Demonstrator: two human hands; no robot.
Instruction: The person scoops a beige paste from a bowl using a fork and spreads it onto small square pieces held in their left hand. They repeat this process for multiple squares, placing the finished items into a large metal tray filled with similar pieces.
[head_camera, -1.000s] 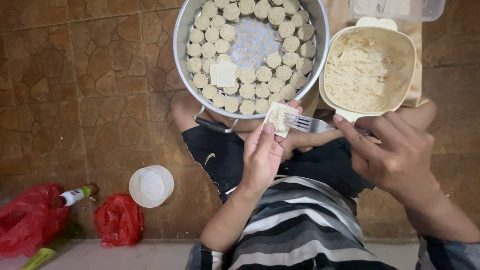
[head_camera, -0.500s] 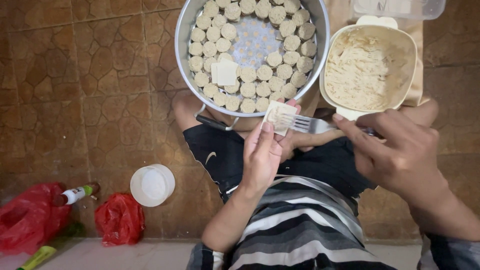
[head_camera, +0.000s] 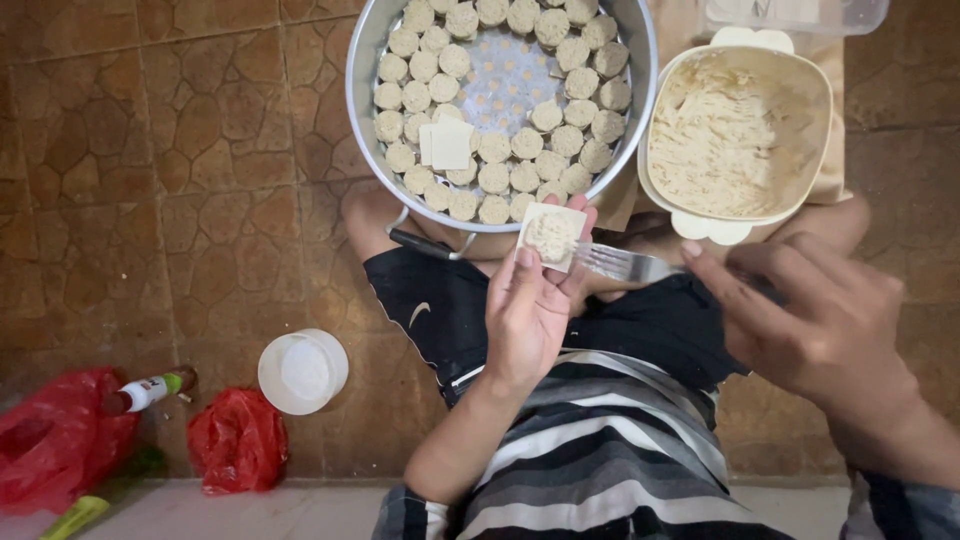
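Floor tiles (head_camera: 170, 200) in brown are filling the whole left side, and I am looking straight down past a striped shirt (head_camera: 600, 450) at the work above my lap. Biggest thing in reach is the round metal steamer pan (head_camera: 365, 60), its perforated base ringed with rows of small finished dumplings (head_camera: 495, 180) and one loose stack of square wrappers (head_camera: 447, 145) lying among them. Just beside it on the right, the cream tub of pale filling (head_camera: 735, 135) is sitting open, with a clear container (head_camera: 800, 15) touching its far edge.

My left hand (head_camera: 530, 310) is cupping a square wrapper (head_camera: 552, 235) on the fingertips, palm up, right at the near rim of the pan; the grip here is a loose cradle, not a pinch. My right hand (head_camera: 810, 330) is closing around the handle of a fork (head_camera: 625, 265), tines pointing left and touching the wrapper's right edge.

To do this well, I am judging that the filling should stay in the middle of the wrapper, with bare margin all round so the edges can gather. The fork should press lightly and wipe off flat, because a hard push could tear the thin sheet against my fingers. The wrapper is lying above and ahead of my left palm, held only by the fingertips, so I am keeping that hand level.

Further off on the left, a white lid (head_camera: 303, 370), red plastic bags (head_camera: 238, 440) and a small bottle (head_camera: 150, 390) are lying on the floor.
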